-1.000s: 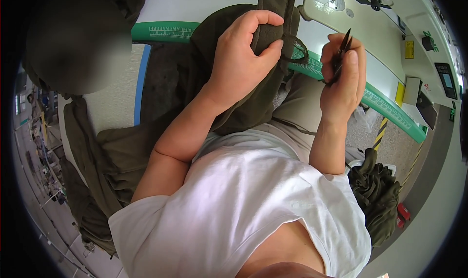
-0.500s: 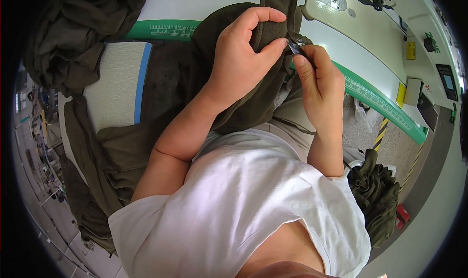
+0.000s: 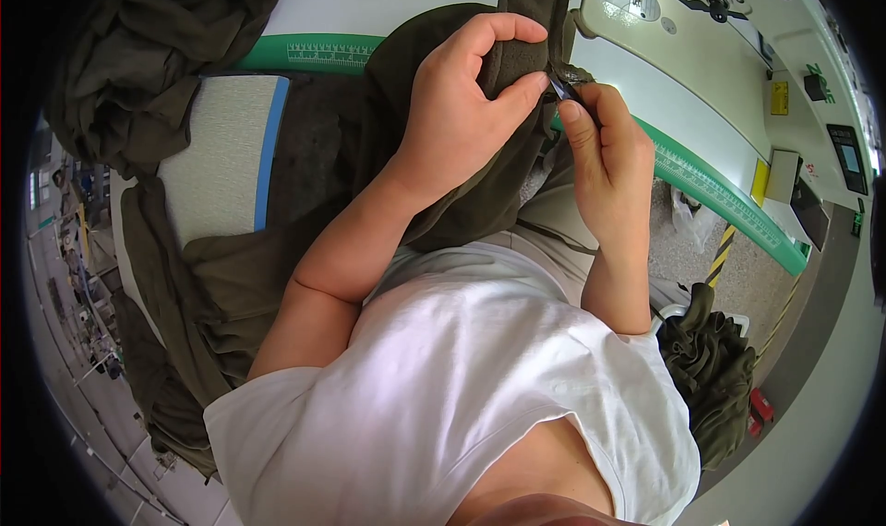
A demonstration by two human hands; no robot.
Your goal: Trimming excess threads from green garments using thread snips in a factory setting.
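Observation:
A dark olive garment (image 3: 434, 51) drapes over the front edge of the sewing table and down across my lap. My left hand (image 3: 466, 97) is closed on it, fingers behind a thick folded band (image 3: 519, 60) and thumb at the band's edge. Just right of that thumb, my right hand (image 3: 604, 143) pinches small thread snips (image 3: 559, 88). Their shiny blade tip points up and left, close to the left thumb and the garment's seam. The handle is mostly hidden within my right fingers.
Beyond the hands is a sewing machine (image 3: 706, 0). A green ruler strip (image 3: 720, 198) follows the table edge. More olive cloth lies heaped at the left (image 3: 157, 55), beside a pale blue-edged board (image 3: 226, 148). Another olive pile (image 3: 706, 369) sits at the lower right.
The blade in my right hand has tilted slightly, its tip still near the left thumb. Both hands and the garment have shifted only a little to the right.

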